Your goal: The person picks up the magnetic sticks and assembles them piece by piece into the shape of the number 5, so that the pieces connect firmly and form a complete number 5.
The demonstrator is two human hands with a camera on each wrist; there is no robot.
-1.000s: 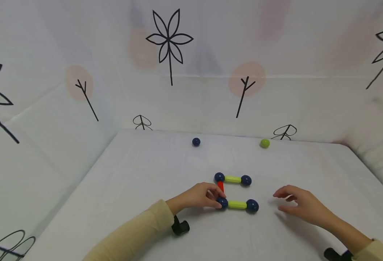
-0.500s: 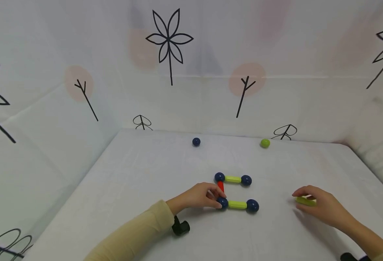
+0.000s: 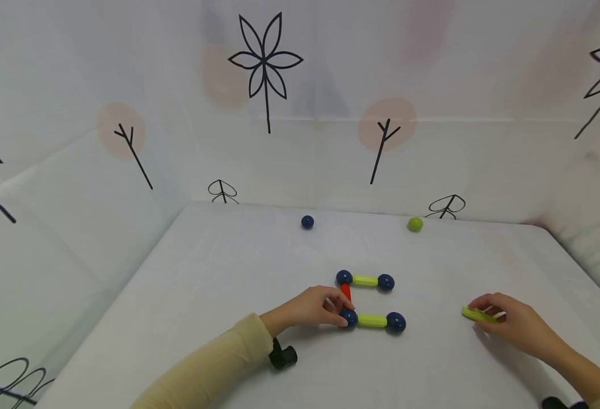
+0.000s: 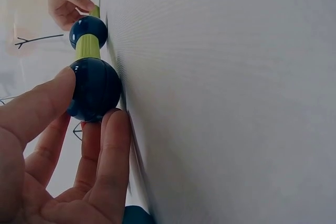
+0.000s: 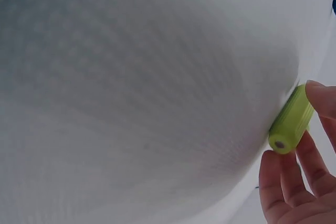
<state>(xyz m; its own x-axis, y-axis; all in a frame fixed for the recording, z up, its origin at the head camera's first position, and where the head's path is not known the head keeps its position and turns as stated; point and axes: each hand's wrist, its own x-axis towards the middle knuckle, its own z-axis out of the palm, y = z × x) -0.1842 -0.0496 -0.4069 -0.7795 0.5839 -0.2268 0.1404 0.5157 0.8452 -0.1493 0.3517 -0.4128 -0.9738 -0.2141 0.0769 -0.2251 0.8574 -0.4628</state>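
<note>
My left hand (image 3: 314,307) holds the near-left blue ball (image 3: 349,318) of a C-shaped magnetic build, thumb and fingers round it in the left wrist view. From that ball a yellow-green rod (image 3: 372,321) leads to another blue ball (image 3: 395,322). A red rod (image 3: 345,292), partly covered by my fingers, joins it to the far-left blue ball (image 3: 344,278). Another yellow-green rod (image 3: 365,281) and blue ball (image 3: 386,282) form the far arm. Out to the right, my right hand (image 3: 516,324) grips a loose yellow-green rod (image 5: 292,121) low over the table, its round end facing the wrist camera.
A loose blue ball (image 3: 307,222) and a green ball (image 3: 415,224) lie near the table's back edge. White cloth covers the table (image 3: 218,261), and a patterned curtain (image 3: 320,159) stands behind it. A dark wrist device (image 3: 282,356) sits under my left wrist.
My right hand has moved right, away from the build, and a yellow-green rod now shows in its fingers, sticking out to the left. The left hand and the build have stayed put.
</note>
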